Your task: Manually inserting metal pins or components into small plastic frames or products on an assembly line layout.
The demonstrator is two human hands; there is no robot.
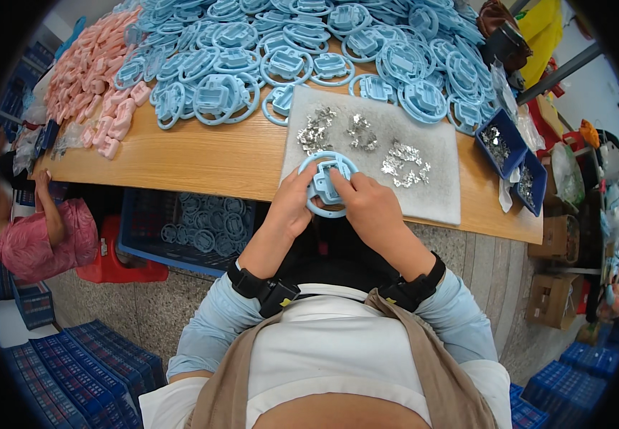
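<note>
Between my hands is a light-blue ring-shaped plastic part (338,159) with a boxy hollow centre, held just over the near edge of a grey foam mat (442,161). My left hand (293,200) grips the ring's left side. On the right, my right hand (370,204) closes on the ring, its thumb and index finger reaching into the hollow centre; whether a small metal piece is under them, I cannot tell. Beyond the ring, small shiny metal clips (314,130) lie on the mat in three loose heaps.
A large pile of similar blue parts (284,64) covers the table's far side, beside pink plastic pieces (120,118). Blue bins of metal bits (497,146) stand at the right edge. Below the table sits a blue crate (138,247). A person in pink (52,236) sits at the left.
</note>
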